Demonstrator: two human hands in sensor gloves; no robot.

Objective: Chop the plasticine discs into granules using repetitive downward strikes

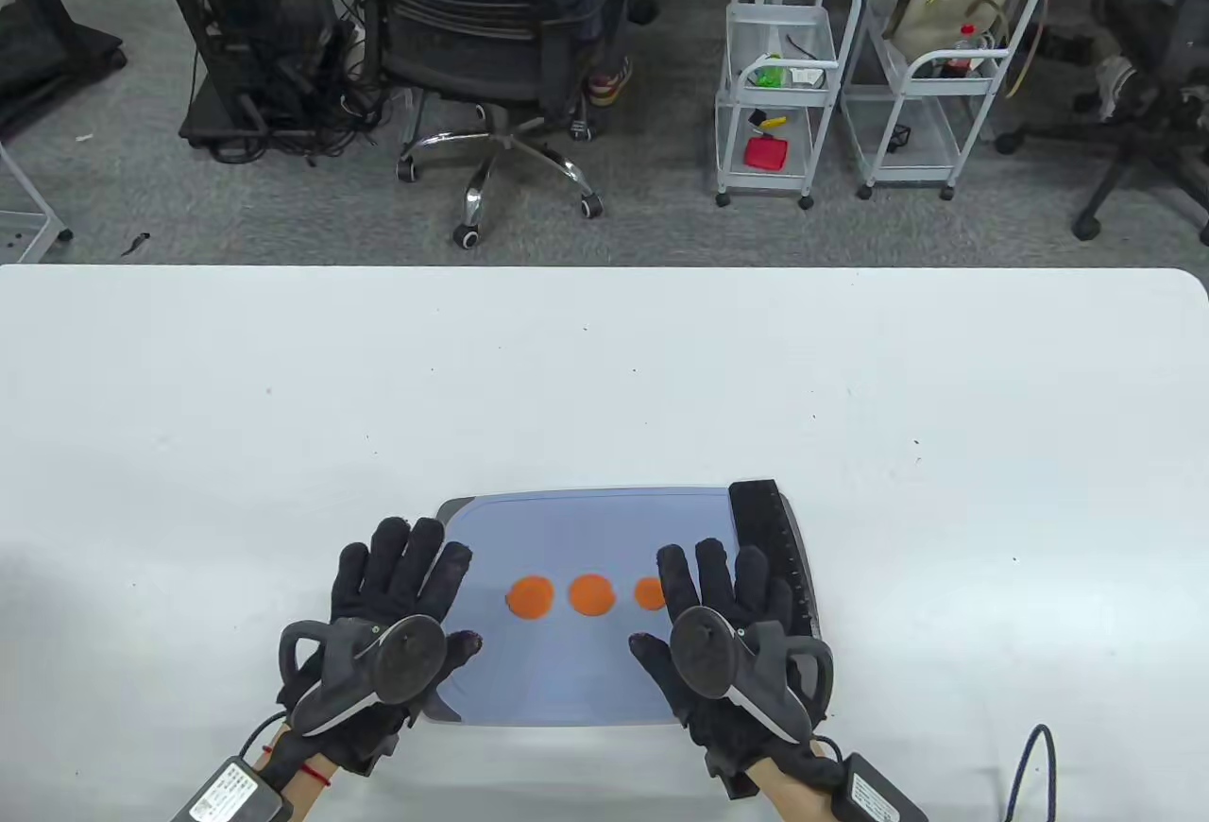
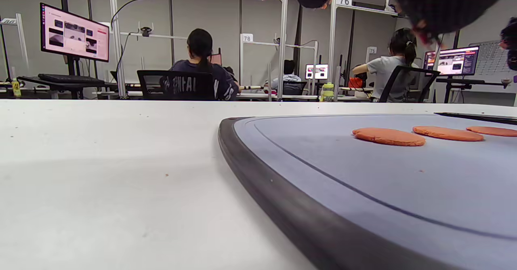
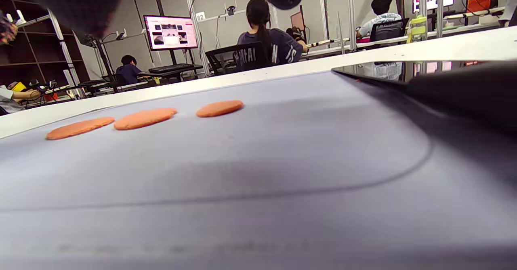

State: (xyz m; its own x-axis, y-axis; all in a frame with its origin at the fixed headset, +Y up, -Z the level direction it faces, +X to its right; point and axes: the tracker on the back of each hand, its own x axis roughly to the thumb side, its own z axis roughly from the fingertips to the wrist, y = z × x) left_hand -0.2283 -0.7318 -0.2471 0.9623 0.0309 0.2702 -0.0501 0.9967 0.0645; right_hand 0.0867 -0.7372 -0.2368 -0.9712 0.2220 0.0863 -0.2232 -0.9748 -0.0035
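Three flat orange plasticine discs lie in a row on a blue-grey cutting board (image 1: pixel 567 671): left disc (image 1: pixel 531 597), middle disc (image 1: pixel 591 594), right disc (image 1: pixel 649 593). They also show in the left wrist view (image 2: pixel 388 136) and the right wrist view (image 3: pixel 144 118). A black flat blade tool (image 1: pixel 776 548) lies along the board's right edge. My left hand (image 1: pixel 401 581) lies flat and open over the board's left edge. My right hand (image 1: pixel 723 590) lies flat and open on the board's right part, its fingers beside the right disc and next to the black tool. Neither hand holds anything.
The board sits near the front edge of a white table (image 1: pixel 604 368). Beyond the table's far edge stand an office chair (image 1: pixel 501 76) and two white carts (image 1: pixel 784 94). Cables run from both wrists at the bottom edge.
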